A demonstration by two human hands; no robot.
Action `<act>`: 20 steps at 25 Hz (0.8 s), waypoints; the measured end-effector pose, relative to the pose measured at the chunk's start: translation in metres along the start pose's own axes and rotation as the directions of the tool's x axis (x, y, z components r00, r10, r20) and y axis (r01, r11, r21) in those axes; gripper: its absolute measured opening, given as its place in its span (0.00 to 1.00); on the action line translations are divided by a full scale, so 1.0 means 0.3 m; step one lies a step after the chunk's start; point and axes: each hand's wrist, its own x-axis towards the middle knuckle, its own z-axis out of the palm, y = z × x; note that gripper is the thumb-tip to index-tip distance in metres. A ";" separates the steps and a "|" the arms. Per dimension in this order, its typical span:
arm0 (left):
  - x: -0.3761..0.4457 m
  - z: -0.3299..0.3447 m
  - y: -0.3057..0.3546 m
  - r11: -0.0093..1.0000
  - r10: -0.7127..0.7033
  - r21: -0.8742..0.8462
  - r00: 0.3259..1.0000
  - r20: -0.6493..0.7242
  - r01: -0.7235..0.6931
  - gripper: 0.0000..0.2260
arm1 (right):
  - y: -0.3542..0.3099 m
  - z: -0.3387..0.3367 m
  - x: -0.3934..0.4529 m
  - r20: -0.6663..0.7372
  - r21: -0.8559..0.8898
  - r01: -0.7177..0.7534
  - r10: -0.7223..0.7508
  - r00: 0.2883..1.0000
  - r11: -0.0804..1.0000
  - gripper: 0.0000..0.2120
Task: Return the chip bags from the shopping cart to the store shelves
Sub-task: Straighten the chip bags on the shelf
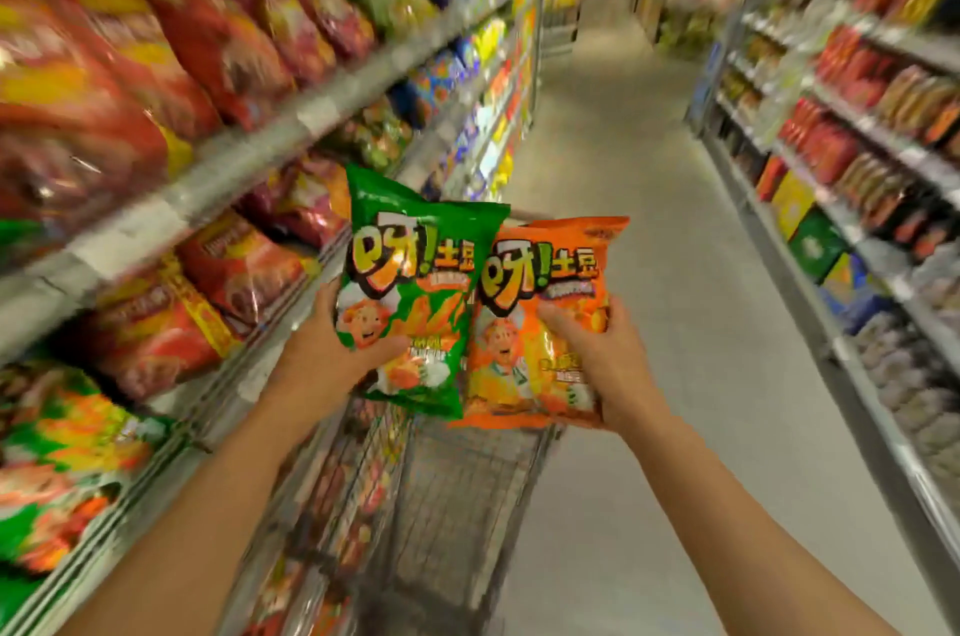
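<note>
Green chip bag (410,292) gripped in left hand (332,349), orange chip bag (545,323) gripped in right hand (608,365); both held above wire shopping cart (467,505), edges overlapping; chip-packed store shelves (218,178) just left, blurred; open aisle floor (623,142) ahead.

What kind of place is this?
Most likely a supermarket snack aisle. Long shelves packed with snack bags run down both sides, a wire cart stands below, and the person holds a green bag and an orange bag over it.
</note>
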 end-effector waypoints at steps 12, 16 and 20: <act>-0.383 0.000 0.593 0.994 0.111 0.021 0.964 -0.241 -0.109 0.31 | -0.459 -0.284 -0.132 0.306 0.154 0.234 -0.271 0.912 0.960 0.30; -0.544 -0.018 0.666 0.997 0.067 0.053 0.952 -0.300 -0.053 0.33 | -0.518 -0.300 -0.205 0.366 0.198 0.278 -0.334 0.868 0.940 0.28; -0.645 -0.087 0.659 0.995 0.100 0.015 0.943 -0.317 -0.100 0.28 | -0.576 -0.274 -0.293 0.392 0.191 0.340 -0.389 0.834 0.921 0.32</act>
